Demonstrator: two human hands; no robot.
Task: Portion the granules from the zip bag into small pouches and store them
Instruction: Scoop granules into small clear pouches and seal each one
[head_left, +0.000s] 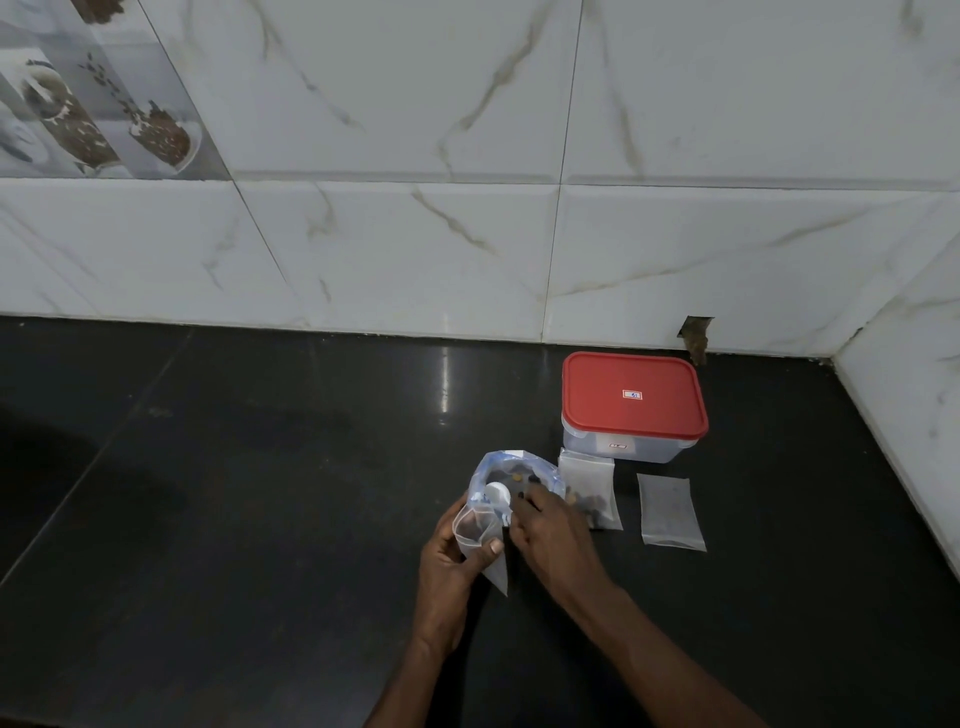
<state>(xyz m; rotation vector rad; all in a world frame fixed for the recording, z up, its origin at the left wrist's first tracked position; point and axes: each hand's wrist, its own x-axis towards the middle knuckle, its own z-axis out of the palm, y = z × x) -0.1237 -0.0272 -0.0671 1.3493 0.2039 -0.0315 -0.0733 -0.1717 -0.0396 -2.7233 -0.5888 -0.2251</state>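
Note:
A clear zip bag (511, 470) with blue markings stands open on the black counter, dark and tan granules showing in its mouth. A white scoop (497, 490) sits at that mouth, its handle in my right hand (550, 535). My left hand (452, 561) pinches a small clear pouch (480, 535) and holds it open just below the scoop. A pouch with dark granules (592, 491) lies right of the bag. Further right lies a flat pouch (670, 512).
A clear storage box with a shut red lid (634, 397) stands behind the pouches, close to the tiled wall. A side wall closes the counter (260, 493) on the right. The dark counter stretches away to the left.

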